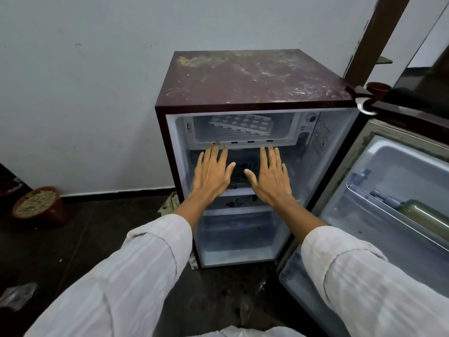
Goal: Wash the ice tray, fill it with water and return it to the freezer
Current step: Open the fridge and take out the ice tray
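Two flat hands, left (213,171), right (270,175), below the freezer's ice tray (241,124)

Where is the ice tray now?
In the head view, the ice tray lies in the top freezer compartment of the open fridge, just above the left hand and right hand, neither touching it.
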The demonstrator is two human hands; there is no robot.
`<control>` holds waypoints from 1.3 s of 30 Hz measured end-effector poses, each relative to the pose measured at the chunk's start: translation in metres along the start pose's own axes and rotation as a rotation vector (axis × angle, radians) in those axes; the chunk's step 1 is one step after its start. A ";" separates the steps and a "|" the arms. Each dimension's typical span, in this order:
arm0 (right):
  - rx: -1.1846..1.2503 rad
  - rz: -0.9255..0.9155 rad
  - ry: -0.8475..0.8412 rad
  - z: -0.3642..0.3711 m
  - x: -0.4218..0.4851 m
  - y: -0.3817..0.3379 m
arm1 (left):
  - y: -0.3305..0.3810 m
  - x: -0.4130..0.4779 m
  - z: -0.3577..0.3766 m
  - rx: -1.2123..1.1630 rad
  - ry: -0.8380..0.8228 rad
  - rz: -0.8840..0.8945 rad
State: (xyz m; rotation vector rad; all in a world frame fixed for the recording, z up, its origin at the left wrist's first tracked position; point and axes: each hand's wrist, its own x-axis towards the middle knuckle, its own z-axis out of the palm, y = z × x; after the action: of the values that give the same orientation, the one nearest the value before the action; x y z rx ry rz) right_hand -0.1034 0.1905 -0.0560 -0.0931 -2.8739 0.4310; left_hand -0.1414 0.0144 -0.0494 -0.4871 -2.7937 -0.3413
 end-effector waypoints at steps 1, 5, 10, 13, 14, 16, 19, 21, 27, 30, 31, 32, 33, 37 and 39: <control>0.002 -0.007 0.010 0.003 0.011 0.003 | -0.001 0.010 0.004 -0.006 0.005 -0.006; 0.028 -0.048 0.046 0.013 0.053 0.019 | -0.007 0.052 0.021 -0.027 0.001 -0.062; 0.081 -0.075 0.073 0.025 0.101 0.039 | -0.017 0.096 0.042 -0.046 0.021 -0.119; 0.141 -0.073 0.057 0.035 0.121 0.051 | -0.022 0.118 0.051 -0.083 -0.011 -0.174; 0.165 -0.066 0.052 0.037 0.127 0.054 | -0.024 0.125 0.053 -0.087 -0.017 -0.186; 0.202 -0.057 0.056 0.040 0.138 0.058 | -0.029 0.139 0.056 -0.103 -0.015 -0.210; 0.229 -0.011 0.034 0.043 0.154 0.062 | -0.035 0.159 0.060 -0.127 -0.031 -0.258; 0.264 0.015 0.017 0.048 0.164 0.066 | -0.041 0.173 0.062 -0.117 -0.074 -0.297; 0.360 -0.015 0.170 0.051 0.179 0.072 | -0.062 0.204 0.068 -0.232 -0.162 -0.297; 0.432 -0.014 0.194 0.044 0.181 0.071 | -0.057 0.206 0.068 -0.331 -0.095 -0.301; 0.448 -0.006 0.189 0.043 0.182 0.071 | -0.054 0.206 0.067 -0.348 -0.060 -0.298; 0.474 0.017 0.180 0.042 0.182 0.070 | -0.052 0.205 0.067 -0.363 -0.034 -0.299; 0.508 0.045 0.172 0.042 0.184 0.070 | -0.051 0.205 0.067 -0.374 -0.012 -0.301; 0.604 0.129 0.147 0.039 0.181 0.070 | -0.045 0.200 0.067 -0.404 0.039 -0.338; 0.635 0.161 0.139 0.038 0.177 0.069 | -0.042 0.194 0.068 -0.433 0.080 -0.353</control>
State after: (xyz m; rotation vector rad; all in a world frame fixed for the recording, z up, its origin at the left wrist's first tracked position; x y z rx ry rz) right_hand -0.2821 0.2629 -0.0730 -0.2305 -2.4673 1.2802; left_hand -0.3482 0.0513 -0.0591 -0.0567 -2.7162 -1.0297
